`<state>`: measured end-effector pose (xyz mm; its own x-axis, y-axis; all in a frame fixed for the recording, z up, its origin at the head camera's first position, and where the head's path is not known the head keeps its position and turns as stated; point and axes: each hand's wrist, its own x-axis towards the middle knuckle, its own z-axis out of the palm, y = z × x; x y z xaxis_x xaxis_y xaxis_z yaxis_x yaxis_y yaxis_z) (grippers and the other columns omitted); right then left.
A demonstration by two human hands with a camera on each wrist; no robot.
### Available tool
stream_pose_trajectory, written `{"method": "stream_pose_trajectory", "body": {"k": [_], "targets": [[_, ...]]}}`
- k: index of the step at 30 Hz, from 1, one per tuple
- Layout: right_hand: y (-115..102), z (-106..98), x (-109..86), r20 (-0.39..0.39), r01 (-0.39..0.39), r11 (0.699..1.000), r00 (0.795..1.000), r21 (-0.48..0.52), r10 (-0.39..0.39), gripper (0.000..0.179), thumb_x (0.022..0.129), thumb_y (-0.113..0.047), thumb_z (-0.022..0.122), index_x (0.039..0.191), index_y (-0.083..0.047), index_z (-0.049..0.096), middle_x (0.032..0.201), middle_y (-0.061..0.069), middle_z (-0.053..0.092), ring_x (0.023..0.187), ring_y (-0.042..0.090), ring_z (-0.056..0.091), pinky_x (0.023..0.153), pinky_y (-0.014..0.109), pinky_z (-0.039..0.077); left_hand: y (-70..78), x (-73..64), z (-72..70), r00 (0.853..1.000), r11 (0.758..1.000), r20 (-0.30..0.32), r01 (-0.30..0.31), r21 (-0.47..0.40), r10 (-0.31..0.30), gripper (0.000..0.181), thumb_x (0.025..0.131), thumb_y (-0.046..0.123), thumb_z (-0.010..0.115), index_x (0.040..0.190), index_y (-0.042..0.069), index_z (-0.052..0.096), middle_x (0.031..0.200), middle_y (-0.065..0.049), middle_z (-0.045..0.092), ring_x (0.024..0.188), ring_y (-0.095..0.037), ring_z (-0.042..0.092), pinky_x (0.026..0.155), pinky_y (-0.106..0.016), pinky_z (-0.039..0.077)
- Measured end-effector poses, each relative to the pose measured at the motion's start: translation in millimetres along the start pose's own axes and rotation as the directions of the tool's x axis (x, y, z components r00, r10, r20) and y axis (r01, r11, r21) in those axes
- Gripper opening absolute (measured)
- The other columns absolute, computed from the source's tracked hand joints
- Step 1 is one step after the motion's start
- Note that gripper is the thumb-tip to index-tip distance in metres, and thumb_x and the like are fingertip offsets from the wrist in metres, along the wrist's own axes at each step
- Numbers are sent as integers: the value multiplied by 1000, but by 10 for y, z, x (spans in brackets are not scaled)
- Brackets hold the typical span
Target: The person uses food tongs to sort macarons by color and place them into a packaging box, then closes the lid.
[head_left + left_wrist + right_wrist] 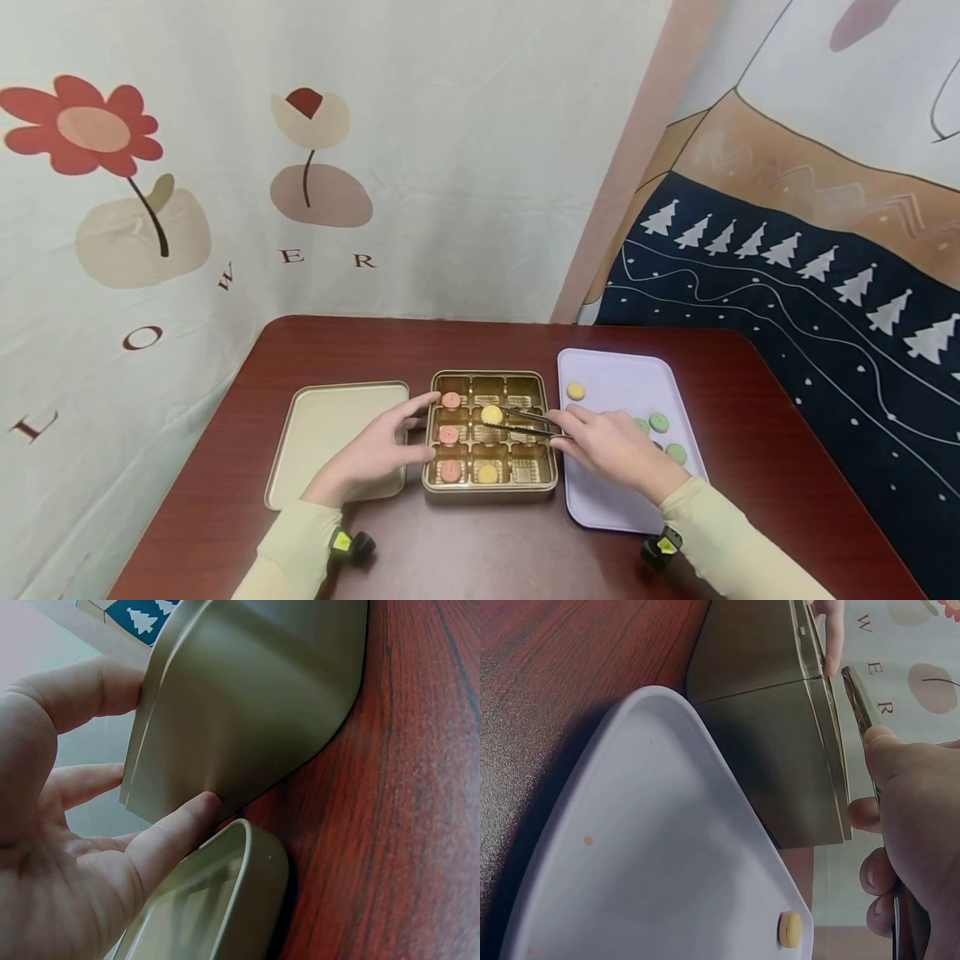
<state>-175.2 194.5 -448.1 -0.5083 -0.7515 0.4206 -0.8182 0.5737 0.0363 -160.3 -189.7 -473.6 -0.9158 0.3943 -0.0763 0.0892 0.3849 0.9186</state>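
Observation:
My right hand grips dark metal tongs and reaches in from the right. At their tips is a yellow macaron, over the middle compartment of the gold tin. My left hand is spread along the tin's left side; in the left wrist view its fingertips touch the wall and rim. Three pink macarons fill the tin's left column, one per compartment. Another yellow macaron lies in the front middle compartment.
A lilac tray lies to the right of the tin, with a yellow macaron near its far left corner and several green macarons partly behind my right hand. The tin's shallow lid lies on the left of the dark red table.

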Motion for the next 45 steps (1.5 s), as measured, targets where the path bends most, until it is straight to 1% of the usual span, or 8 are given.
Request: {"method": "stream_pose_trajectory", "body": {"k": [5,11,18,22,29,36,42,45], "targets": [[-13,-1,5,27,-14,1000,1000,4,14,35,101,-34,70,127,-11,69,93,-6,67,53,7,53,46,27,49,0,0,3,1000,1000,-1,-6,3,6,91,86,14,83,164,12,36,160,-23,45,142,-50,48,117,-71,34],[-20,-7,8,49,-22,1000,999,5,21,39,100,-37,70,128,-10,67,95,-4,67,53,7,52,45,27,47,-9,-4,2,1000,1000,1,2,0,-2,92,86,16,83,164,15,36,164,-22,39,142,-52,45,116,-74,32],[-13,6,-2,54,-38,999,998,1,37,40,100,-38,71,129,-10,67,95,-4,67,52,8,52,43,28,45,-12,15,2,1000,1000,6,-20,3,20,91,86,14,83,164,12,35,162,-22,43,141,-50,47,117,-71,34],[-12,9,-5,61,-41,999,997,-2,41,41,100,-38,71,129,-10,67,93,-4,65,51,8,49,42,27,43,-15,15,2,1000,1000,3,-12,0,12,90,87,14,83,164,12,36,164,-20,40,142,-51,46,117,-73,31],[-10,19,-12,53,-37,999,998,6,36,41,100,-38,71,129,-10,67,92,-5,65,50,7,47,41,25,41,-16,11,1,1000,1000,0,-2,-2,2,91,86,15,83,164,15,37,165,-22,37,143,-53,45,116,-74,32],[6,19,-44,34,-44,999,998,13,43,41,100,-37,71,130,-9,67,99,-2,70,55,10,57,46,29,50,-16,12,4,1000,1000,0,-1,-3,1,91,86,15,83,164,16,37,165,-22,38,143,-53,45,116,-74,31],[33,-41,-93,45,-96,995,994,12,96,44,97,-34,76,132,-11,66,110,2,74,62,18,69,54,38,58,-16,19,1,1000,1000,0,-3,0,3,92,86,17,84,164,15,36,165,-21,39,142,-52,46,116,-74,31],[72,-61,-136,38,-121,993,992,9,121,46,95,-34,78,133,-11,66,109,3,75,64,19,70,53,38,58,-20,23,-2,1000,1000,2,-8,-2,8,92,86,17,84,164,14,36,164,-21,40,142,-51,46,117,-73,32]]}}
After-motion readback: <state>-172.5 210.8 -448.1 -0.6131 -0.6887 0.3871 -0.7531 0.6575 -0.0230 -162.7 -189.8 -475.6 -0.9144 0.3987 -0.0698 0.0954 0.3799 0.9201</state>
